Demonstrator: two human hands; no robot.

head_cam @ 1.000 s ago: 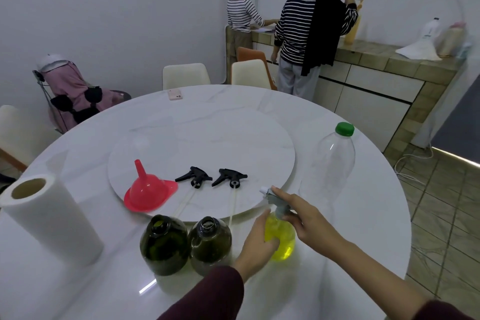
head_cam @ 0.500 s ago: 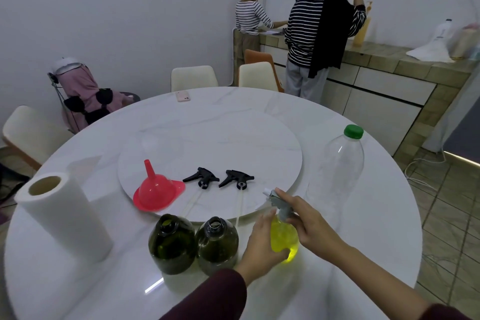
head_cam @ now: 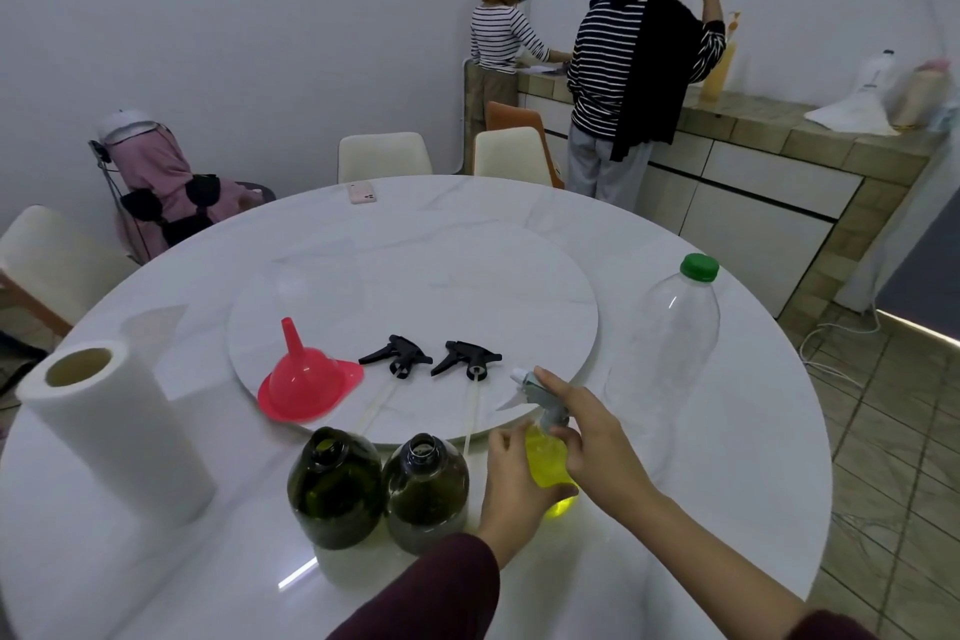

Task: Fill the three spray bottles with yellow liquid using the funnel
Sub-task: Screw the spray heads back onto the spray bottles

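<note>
A round white marble table (head_cam: 727, 457) fills the view, with a raised turntable (head_cam: 415, 286) at its middle. A paper towel roll (head_cam: 111, 426) stands upright at the left edge, and a clear empty plastic bottle (head_cam: 675, 343) with a green cap stands at the right, beside the turntable. Two dark green bottles (head_cam: 335, 491) (head_cam: 426, 494), both uncapped, stand touching near the front edge. Just right of them is the yellow-filled spray bottle (head_cam: 545, 463): the left hand (head_cam: 511, 489) curls round its body, and the right hand (head_cam: 592, 437) grips the neck, its fingers round the base of the grey trigger head (head_cam: 535, 392). A red funnel (head_cam: 306, 382) lies mouth-down on the turntable's front rim, with two black spray heads (head_cam: 397, 356) (head_cam: 467, 359) lying next to it, their dip tubes trailing toward the green bottles
</note>
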